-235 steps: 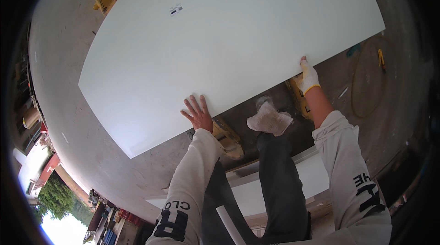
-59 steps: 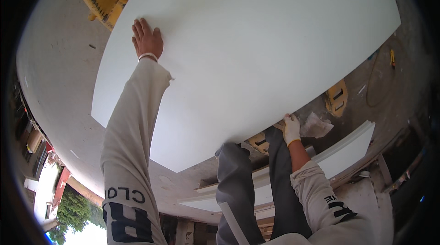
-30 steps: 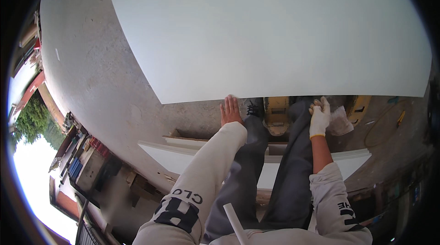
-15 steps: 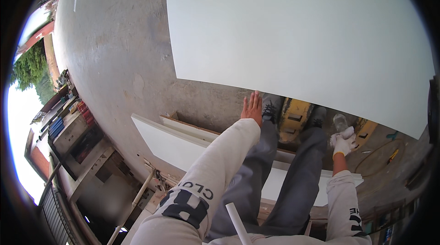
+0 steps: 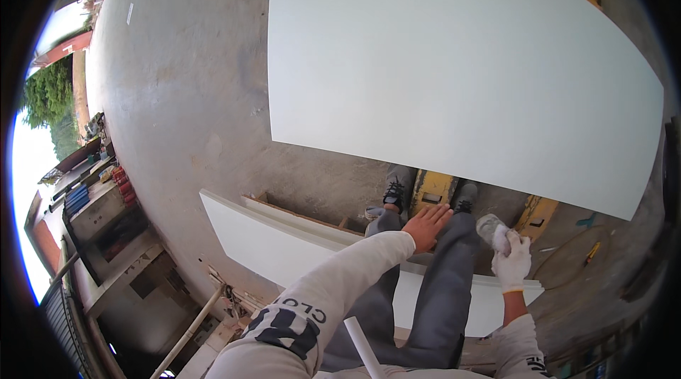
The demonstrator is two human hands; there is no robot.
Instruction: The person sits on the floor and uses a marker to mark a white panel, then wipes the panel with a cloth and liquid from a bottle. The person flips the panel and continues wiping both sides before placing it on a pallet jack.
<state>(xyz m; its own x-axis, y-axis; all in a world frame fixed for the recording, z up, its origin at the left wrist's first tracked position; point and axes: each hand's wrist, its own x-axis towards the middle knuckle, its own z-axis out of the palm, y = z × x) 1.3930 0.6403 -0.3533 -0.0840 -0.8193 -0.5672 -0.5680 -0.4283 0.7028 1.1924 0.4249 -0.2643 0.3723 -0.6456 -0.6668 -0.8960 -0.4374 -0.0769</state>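
A large white panel (image 5: 454, 60) lies flat in front of me, its near edge just beyond my shoes. My left hand (image 5: 429, 228) is bare and held over my knees, fingers stretched out, short of that edge and holding nothing. On my right hand (image 5: 512, 265) is a white knitted glove. Its fingers are closed round a clear plastic bottle (image 5: 488, 227), with a bunched white cloth (image 5: 501, 241) against it; how the two are held together is partly hidden by the glove.
Yellow supports (image 5: 430, 187) stand under the panel's near edge. More white boards (image 5: 248, 237) lie stacked behind my legs. On the floor at right are a yellow-handled tool (image 5: 593, 253) and a thin hose (image 5: 567, 269). Cluttered shelving (image 5: 106, 216) stands at far left.
My left hand has drawn back from the panel's edge and shifted right over my knees. My right hand has come nearer and left with the bottle and cloth. More of the panel's far side shows.
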